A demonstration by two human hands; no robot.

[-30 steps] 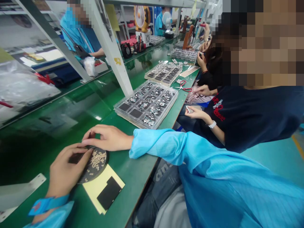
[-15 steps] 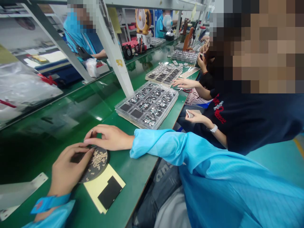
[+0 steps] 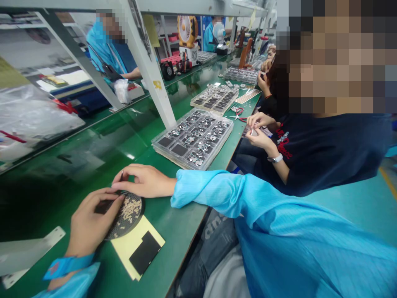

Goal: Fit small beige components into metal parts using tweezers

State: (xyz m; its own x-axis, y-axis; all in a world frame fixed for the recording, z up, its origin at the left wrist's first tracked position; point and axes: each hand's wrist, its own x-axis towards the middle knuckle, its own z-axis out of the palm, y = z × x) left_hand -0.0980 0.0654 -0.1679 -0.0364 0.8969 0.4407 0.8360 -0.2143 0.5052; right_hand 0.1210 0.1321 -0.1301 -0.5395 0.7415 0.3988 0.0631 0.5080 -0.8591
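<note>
A round dark dish (image 3: 136, 207) with a textured surface holds many small tan pieces (image 3: 130, 210). It lies partly over a yellow sheet (image 3: 124, 256) that bears a black rectangle (image 3: 145, 252). My left hand (image 3: 91, 219), with a blue band at the wrist, reaches over the dish's left side. Its thumb and fingers are closed in a pinch; what sits between them is hidden. My right hand (image 3: 145, 181) comes in over the far rim, its fingertips meeting those of the left. Between its thumb and forefinger a slim dark tool (image 3: 121, 176) shows in part.
Clear compartment trays (image 3: 195, 138) of small metal parts stand ahead, with another tray (image 3: 214, 99) behind. Red-handled pliers (image 3: 240, 118) lie beyond. A slanted white post (image 3: 155, 82) rises from the bench. At right, a co-worker's hands (image 3: 259, 130) hold a small item.
My hands stay at the dish with hardly any movement. The co-worker's far hand has left the tray and joined their other hand. The view has shifted slightly.
</note>
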